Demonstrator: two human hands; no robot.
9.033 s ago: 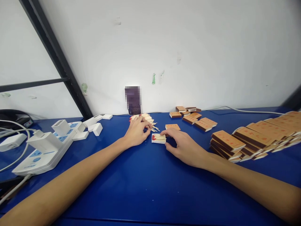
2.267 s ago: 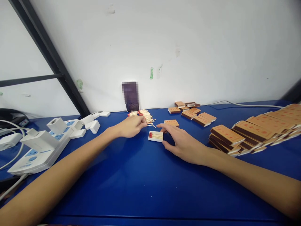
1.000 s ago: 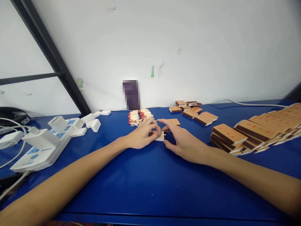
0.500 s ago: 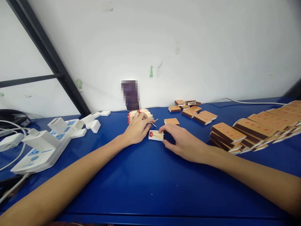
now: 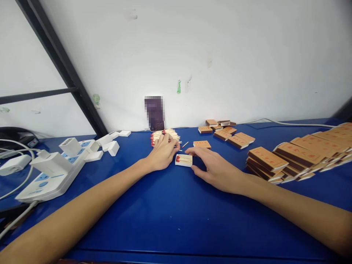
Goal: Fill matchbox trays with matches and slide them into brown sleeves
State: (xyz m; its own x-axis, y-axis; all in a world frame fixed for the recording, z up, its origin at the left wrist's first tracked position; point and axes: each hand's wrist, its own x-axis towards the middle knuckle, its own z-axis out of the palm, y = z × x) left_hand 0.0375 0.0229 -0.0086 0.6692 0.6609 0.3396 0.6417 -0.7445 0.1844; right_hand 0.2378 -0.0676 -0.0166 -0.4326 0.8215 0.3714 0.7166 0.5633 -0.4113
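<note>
No text can be read. The matchbox sleeves (image 5: 266, 157) stacked toward the table's right edge carry red markings, perhaps lettering, too small to make out. The power strip (image 5: 52, 176) shows blue patches only.

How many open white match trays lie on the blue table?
1: the open tray lies between the left hand and the right hand. Others may be hidden among the matchbox stacks.
</note>
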